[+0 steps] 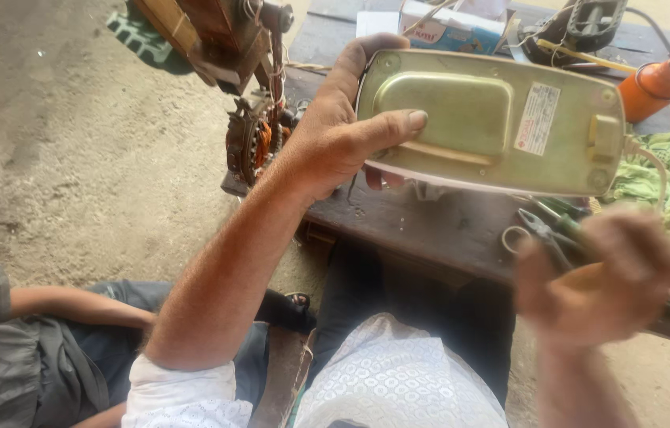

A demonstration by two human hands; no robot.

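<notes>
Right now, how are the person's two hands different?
The left hand looks sharp and steady, while the right hand is blurred. The left hand is raised, gripping the end of a flat brass-coloured metal appliance base, thumb across its face; the right hand sits lower, nearer the body, closed around a yellowish tool handle. Both are bare.

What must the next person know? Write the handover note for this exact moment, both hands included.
Left hand: grips the left end of the brass-coloured rounded metal base plate, held up above the dark wooden workbench, white cord trailing from its right end.
Right hand: blurred, closed on a yellowish tool handle; tip not visible.
Pliers lie on the bench.
Done: plate lifted, underside facing up.
Left: cannot tell whether the screws are out.
</notes>
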